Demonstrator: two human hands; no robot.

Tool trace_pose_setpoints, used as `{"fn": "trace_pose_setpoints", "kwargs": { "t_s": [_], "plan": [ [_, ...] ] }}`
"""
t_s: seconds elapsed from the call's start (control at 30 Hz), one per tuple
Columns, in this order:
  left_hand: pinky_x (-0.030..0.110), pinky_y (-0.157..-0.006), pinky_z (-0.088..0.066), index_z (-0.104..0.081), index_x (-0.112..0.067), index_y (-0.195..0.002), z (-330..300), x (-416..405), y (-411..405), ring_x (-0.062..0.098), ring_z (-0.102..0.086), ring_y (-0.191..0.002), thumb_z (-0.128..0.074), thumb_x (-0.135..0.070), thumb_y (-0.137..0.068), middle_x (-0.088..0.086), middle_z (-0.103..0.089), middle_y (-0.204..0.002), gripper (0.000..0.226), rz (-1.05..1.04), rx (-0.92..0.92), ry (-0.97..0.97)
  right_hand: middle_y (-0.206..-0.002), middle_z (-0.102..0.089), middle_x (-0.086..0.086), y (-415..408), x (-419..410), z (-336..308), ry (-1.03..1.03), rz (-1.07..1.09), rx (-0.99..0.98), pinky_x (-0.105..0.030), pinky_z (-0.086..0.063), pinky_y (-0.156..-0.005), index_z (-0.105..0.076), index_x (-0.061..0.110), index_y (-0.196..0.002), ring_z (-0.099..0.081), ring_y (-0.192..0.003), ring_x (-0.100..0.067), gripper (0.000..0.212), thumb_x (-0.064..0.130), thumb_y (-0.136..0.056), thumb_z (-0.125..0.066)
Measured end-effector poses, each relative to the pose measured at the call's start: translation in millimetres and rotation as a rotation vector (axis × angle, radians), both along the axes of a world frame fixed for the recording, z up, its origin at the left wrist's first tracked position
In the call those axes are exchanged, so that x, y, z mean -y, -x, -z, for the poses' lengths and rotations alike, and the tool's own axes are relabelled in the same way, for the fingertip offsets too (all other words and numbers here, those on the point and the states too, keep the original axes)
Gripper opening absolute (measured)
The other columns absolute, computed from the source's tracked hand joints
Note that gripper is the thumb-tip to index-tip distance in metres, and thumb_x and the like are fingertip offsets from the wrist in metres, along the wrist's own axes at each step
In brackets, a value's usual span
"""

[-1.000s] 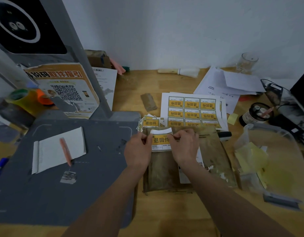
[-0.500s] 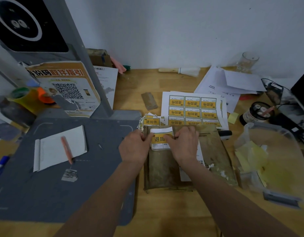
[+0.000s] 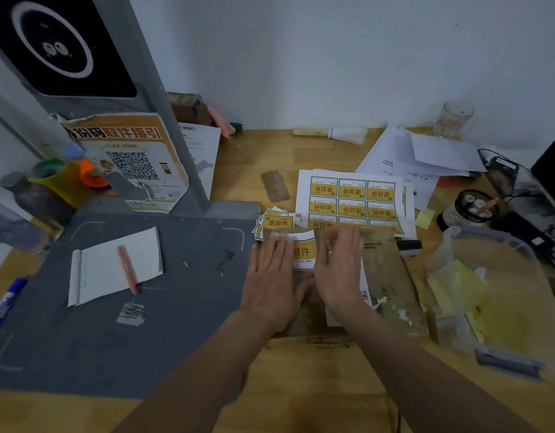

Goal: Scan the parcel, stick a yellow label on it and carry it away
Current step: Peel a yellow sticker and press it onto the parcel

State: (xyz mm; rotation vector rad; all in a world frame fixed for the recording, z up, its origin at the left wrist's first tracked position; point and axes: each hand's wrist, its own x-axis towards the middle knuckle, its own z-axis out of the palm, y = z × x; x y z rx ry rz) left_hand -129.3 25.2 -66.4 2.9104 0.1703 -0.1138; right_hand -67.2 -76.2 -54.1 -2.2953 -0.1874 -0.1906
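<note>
Wooden desk (image 3: 301,151) against a white wall, cluttered; parcel (image 3: 391,285) taken as the landmark. It lies flat just right of the grey scanner base (image 3: 113,339), with the sheet of yellow labels (image 3: 352,198) touching its far edge.

Parcel is judged a soft, thin, light plastic mailer: floppy, a bit slick, not fragile. Best gripped along a long side edge, or pinched at two opposite edges so it is not left to sag.

Yellow label (image 3: 305,253) sits at the parcel's far-left corner. Left hand (image 3: 271,281) is laid flat over the label's left part, fingers extended, nothing gripped. Right hand (image 3: 340,270) is flat just right of the label, fingers spread and slightly blurred, palm down. Pressing-down step is judged under way; carry not yet started.
</note>
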Motion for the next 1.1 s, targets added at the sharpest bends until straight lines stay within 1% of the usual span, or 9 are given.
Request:
{"fn": "trace_pose_setpoints", "kwargs": {
  "t_s": [0.07,0.23,0.33,0.4,0.53,0.67,0.83,1.0,1.1],
  "plan": [
    [0.047,-0.116,0.015,0.012,-0.013,-0.151,3.8,-2.4,0.7,0.018,0.021,-0.146,0.012,-0.073,-0.072,0.0,0.023,-0.156,0.099,-0.075,-0.083,-0.046,-0.103,-0.052,-0.004,4.7,4.5,-1.3,0.021,-0.045,0.003,-0.032,-0.043,-0.086,-0.053,0.007,-0.102,-0.045,-0.104,-0.021,0.015,0.0,-0.089,-0.052],
    [0.052,-0.118,0.009,0.014,-0.014,-0.151,2.3,-4.4,1.1,0.023,0.026,-0.144,-0.012,-0.064,-0.09,0.003,0.022,-0.159,0.083,-0.166,-0.122,-0.044,-0.128,-0.058,-0.003,14.0,12.1,-0.6,0.112,-0.259,0.056,-0.028,-0.036,-0.105,-0.056,0.013,-0.124,-0.042,-0.124,-0.015,0.031,0.014,-0.094,-0.046],
    [0.056,-0.118,0.004,0.022,-0.016,-0.148,3.2,-6.2,2.2,0.025,0.032,-0.14,-0.016,-0.059,-0.093,0.002,0.027,-0.158,0.079,-0.152,-0.159,-0.056,-0.157,-0.03,0.002,16.1,6.9,2.9,0.341,-0.548,-0.005,-0.033,-0.003,-0.121,-0.034,0.019,-0.147,-0.011,-0.149,-0.013,0.069,0.056,-0.093,-0.013],
    [0.056,-0.117,0.002,0.022,-0.017,-0.148,3.5,-7.2,2.9,0.028,0.03,-0.142,-0.017,-0.057,-0.093,0.002,0.028,-0.158,0.078,-0.161,-0.17,-0.048,-0.163,-0.008,0.004,15.2,6.6,9.0,0.479,-0.591,-0.093,-0.033,0.012,-0.119,-0.014,0.021,-0.153,0.011,-0.147,-0.009,0.089,0.066,-0.08,0.009],
    [0.057,-0.118,0.001,0.015,-0.019,-0.151,2.2,-6.9,3.6,0.03,0.024,-0.145,-0.016,-0.06,-0.092,0.002,0.023,-0.16,0.078,-0.179,-0.141,-0.01,-0.162,0.007,0.0,10.8,16.6,14.5,0.612,-0.529,-0.124,-0.034,0.014,-0.117,0.001,0.018,-0.153,0.018,-0.145,-0.01,0.102,0.07,-0.068,0.023],
    [0.055,-0.118,0.004,0.014,-0.02,-0.151,1.4,-6.4,4.2,0.03,0.025,-0.145,-0.018,-0.065,-0.09,0.001,0.024,-0.159,0.082,-0.199,-0.153,0.044,-0.162,0.007,0.0,7.3,21.7,4.0,0.602,-0.486,-0.179,-0.033,0.013,-0.116,-0.001,0.016,-0.153,0.016,-0.147,-0.012,0.104,0.069,-0.066,0.02],
    [0.056,-0.118,0.003,0.018,-0.022,-0.15,3.1,-8.2,6.7,0.031,0.027,-0.144,-0.019,-0.065,-0.09,0.0,0.026,-0.159,0.082,-0.199,-0.177,0.052,-0.163,0.005,0.002,30.6,29.5,5.0,0.614,-0.616,-0.143,-0.032,0.016,-0.116,-0.003,0.019,-0.153,0.023,-0.141,-0.008,0.095,0.07,-0.074,0.012],
    [0.052,-0.119,0.004,0.01,-0.02,-0.152,-1.3,-0.5,14.2,0.027,0.025,-0.145,-0.021,-0.062,-0.092,0.003,0.022,-0.16,0.079,-0.243,-0.133,0.088,-0.163,0.002,-0.002,38.8,48.3,0.5,0.714,-0.549,-0.122,-0.033,0.016,-0.115,-0.004,0.014,-0.153,0.016,-0.147,-0.013,0.102,0.069,-0.07,0.017],
    [0.053,-0.118,0.008,0.014,-0.019,-0.15,-3.5,10.2,26.3,0.023,0.026,-0.145,-0.014,-0.054,-0.094,-0.001,0.022,-0.16,0.072,-0.083,-0.091,-0.002,-0.163,0.002,-0.002,40.8,48.9,-7.2,0.681,-0.544,-0.136,-0.031,0.016,-0.114,-0.006,0.015,-0.153,0.013,-0.148,-0.015,0.098,0.068,-0.073,0.013]
  ]
}}
